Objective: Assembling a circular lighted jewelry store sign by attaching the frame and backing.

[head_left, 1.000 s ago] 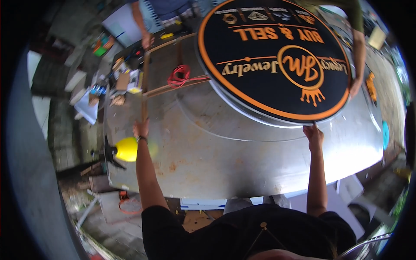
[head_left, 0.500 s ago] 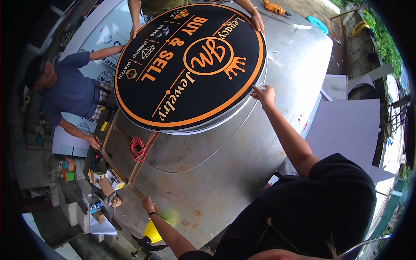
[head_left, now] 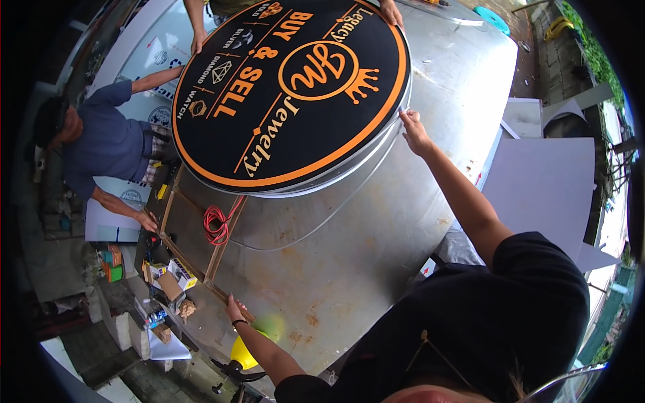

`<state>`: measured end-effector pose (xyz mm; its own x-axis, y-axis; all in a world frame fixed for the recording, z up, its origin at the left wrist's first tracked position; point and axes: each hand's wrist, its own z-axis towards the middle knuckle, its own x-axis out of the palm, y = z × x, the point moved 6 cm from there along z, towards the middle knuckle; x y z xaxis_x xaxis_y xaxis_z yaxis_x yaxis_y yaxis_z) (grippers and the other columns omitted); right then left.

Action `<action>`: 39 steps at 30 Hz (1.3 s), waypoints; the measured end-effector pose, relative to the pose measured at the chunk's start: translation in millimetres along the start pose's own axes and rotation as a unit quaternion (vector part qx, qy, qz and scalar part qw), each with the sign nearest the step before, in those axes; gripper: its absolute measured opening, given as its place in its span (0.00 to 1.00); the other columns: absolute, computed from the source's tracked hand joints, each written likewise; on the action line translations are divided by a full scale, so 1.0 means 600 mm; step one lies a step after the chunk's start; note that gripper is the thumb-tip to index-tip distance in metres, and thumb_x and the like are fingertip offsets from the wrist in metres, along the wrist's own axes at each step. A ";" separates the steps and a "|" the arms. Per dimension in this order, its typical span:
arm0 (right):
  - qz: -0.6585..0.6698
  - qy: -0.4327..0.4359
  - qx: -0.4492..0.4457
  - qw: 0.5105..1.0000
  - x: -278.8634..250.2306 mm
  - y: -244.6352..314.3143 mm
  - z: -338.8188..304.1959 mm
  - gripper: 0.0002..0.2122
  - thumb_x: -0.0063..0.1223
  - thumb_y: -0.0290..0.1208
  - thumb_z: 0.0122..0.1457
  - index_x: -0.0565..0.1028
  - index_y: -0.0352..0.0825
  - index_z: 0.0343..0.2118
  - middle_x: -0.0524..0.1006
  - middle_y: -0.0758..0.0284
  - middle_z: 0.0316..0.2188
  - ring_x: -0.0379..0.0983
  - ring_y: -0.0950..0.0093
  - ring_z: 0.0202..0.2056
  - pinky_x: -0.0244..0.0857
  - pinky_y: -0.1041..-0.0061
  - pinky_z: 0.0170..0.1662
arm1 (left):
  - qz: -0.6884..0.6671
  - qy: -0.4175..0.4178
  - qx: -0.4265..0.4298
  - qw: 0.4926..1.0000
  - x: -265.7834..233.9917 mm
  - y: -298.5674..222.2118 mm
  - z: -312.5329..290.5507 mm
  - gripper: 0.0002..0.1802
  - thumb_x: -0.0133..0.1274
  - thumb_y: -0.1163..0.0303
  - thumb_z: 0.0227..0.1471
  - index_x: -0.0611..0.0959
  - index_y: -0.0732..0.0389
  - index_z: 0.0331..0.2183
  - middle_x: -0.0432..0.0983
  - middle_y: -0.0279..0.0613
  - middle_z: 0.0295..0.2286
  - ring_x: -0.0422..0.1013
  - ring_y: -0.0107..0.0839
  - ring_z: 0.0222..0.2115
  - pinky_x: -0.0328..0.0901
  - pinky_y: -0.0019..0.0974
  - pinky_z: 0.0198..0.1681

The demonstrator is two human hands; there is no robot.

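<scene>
Gray table [head_left: 349,269] lay under a round black sign [head_left: 293,94], orange-edged; right hand [head_left: 417,131] pinched its rim, left hand [head_left: 236,309] gripped a wooden strip [head_left: 219,292].

The round sign [head_left: 292,101] is black with an orange ring; cable [head_left: 213,230] red, frame [head_left: 218,256] brown, worktop [head_left: 349,269] rust-spotted grey.

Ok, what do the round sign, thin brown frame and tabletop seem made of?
Round sign: likely plastic-faced, smooth flat black; its pale, shiny side could be metal or plastic.
Thin brown frame: rusted metal or wood; its dull colour fits both.
Tabletop: probably sheet metal, grey and semi-glossy, from the bright glare and rust-coloured stains.
</scene>
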<state>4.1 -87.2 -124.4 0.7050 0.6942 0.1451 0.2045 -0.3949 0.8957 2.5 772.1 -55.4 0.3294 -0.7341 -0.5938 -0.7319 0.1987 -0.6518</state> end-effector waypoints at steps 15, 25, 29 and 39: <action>0.115 -0.114 -0.127 0.979 0.043 -0.016 0.131 0.17 0.37 0.49 0.67 0.62 0.37 0.42 0.65 0.71 0.34 0.61 0.78 0.34 0.60 0.75 0.41 | -0.068 0.077 0.007 0.995 0.040 0.063 -0.091 0.20 0.51 0.63 0.58 0.68 0.60 0.19 0.65 0.35 0.14 0.63 0.27 0.12 0.62 0.34 0.17; 0.019 -0.109 -0.069 0.991 0.043 0.035 0.184 0.27 0.28 0.55 0.65 0.61 0.39 0.56 0.67 0.59 0.51 0.68 0.63 0.46 0.70 0.56 0.40 | -0.081 0.013 0.008 0.997 0.059 0.092 -0.208 0.20 0.52 0.65 0.57 0.68 0.60 0.17 0.64 0.34 0.12 0.63 0.26 0.09 0.63 0.34 0.13; 0.008 -0.107 -0.062 0.992 0.071 0.053 0.182 0.28 0.27 0.55 0.65 0.61 0.36 0.56 0.66 0.56 0.56 0.69 0.60 0.49 0.70 0.57 0.41 | -0.105 -0.001 -0.010 0.994 0.067 0.111 -0.242 0.20 0.52 0.65 0.56 0.67 0.59 0.16 0.64 0.34 0.11 0.62 0.26 0.09 0.62 0.34 0.12; 0.018 -0.082 -0.080 0.993 0.087 0.070 0.249 0.29 0.33 0.58 0.64 0.65 0.36 0.55 0.74 0.61 0.45 0.71 0.70 0.37 0.68 0.67 0.36 | -0.133 -0.013 -0.025 0.991 0.125 0.157 -0.298 0.20 0.52 0.65 0.57 0.70 0.62 0.17 0.66 0.35 0.12 0.65 0.26 0.10 0.63 0.32 0.12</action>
<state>150.7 -157.3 -142.1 0.8138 0.5687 0.1196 0.0761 -0.3083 0.9482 -148.5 619.9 -76.9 0.5293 -0.7394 -0.4161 -0.6456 -0.0328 -0.7630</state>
